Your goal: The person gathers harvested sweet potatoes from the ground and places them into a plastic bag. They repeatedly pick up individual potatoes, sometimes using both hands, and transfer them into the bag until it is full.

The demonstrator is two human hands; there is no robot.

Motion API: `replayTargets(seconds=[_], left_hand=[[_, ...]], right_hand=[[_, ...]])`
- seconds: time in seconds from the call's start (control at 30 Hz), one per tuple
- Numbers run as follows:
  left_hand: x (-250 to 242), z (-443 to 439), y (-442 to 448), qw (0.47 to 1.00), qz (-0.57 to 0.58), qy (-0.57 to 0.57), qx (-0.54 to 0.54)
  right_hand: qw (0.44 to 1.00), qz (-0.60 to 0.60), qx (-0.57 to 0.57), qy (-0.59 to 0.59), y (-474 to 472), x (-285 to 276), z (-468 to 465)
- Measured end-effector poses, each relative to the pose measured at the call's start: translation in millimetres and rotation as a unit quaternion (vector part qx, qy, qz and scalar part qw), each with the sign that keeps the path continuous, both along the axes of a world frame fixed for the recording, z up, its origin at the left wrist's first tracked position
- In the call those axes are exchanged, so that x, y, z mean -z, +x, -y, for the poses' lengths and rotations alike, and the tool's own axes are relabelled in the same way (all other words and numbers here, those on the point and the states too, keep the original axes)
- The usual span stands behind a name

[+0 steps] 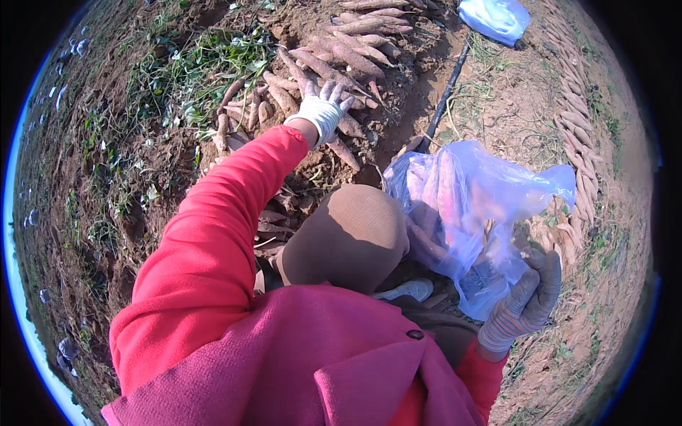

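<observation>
My left hand (323,110), in a white knit glove, rests palm down with fingers apart on a heap of sweet potatoes (282,98). The roots are long, reddish and dusted with soil. At the right, my right hand (525,298) wears a soiled, grey-palmed glove with a striped cuff. Its fingers are bent beside the rim of a translucent bluish plastic bag (479,186); whether they grip the film cannot be told. Several sweet potatoes (447,186) show inside the bag, which sits on the ground by my knee (346,229).
More sweet potatoes (367,21) lie in a row ahead, and another long row (578,122) runs along the right. A dark pole (450,88) lies on the soil near a second plastic bag (495,20). Cut green vines (213,64) cover ground at the left. My shoe (410,290) is beneath me.
</observation>
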State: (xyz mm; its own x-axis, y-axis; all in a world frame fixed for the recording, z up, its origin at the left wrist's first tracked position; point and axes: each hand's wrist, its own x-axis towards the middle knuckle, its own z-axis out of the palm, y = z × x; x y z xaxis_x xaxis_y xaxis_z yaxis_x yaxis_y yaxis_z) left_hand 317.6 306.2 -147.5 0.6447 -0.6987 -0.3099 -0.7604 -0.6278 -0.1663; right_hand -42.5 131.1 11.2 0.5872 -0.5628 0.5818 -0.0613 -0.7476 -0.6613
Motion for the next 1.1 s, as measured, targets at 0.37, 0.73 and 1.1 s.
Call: replayTargets(seconds=[0.37, 0.73, 1.1], left_hand=[[97.1, -11.2, -7.4, 0.992, 0.058, 0.014, 0.108], [-190.5, 36.3, -32.5, 0.794, -0.137, -0.59, -0.05], [-222.5, 128.3, -138.9, 0.772, -0.205, -0.545, 0.256]], right_hand=[[0.98, -0.065, -0.187, 0.025, 65.9, 16.4, -64.5], [0.933, 0.076, -0.277, 0.22, 177.8, -77.8, 2.5], [0.895, 0.277, -0.087, 0.338, 6.0, -132.1, 134.8]])
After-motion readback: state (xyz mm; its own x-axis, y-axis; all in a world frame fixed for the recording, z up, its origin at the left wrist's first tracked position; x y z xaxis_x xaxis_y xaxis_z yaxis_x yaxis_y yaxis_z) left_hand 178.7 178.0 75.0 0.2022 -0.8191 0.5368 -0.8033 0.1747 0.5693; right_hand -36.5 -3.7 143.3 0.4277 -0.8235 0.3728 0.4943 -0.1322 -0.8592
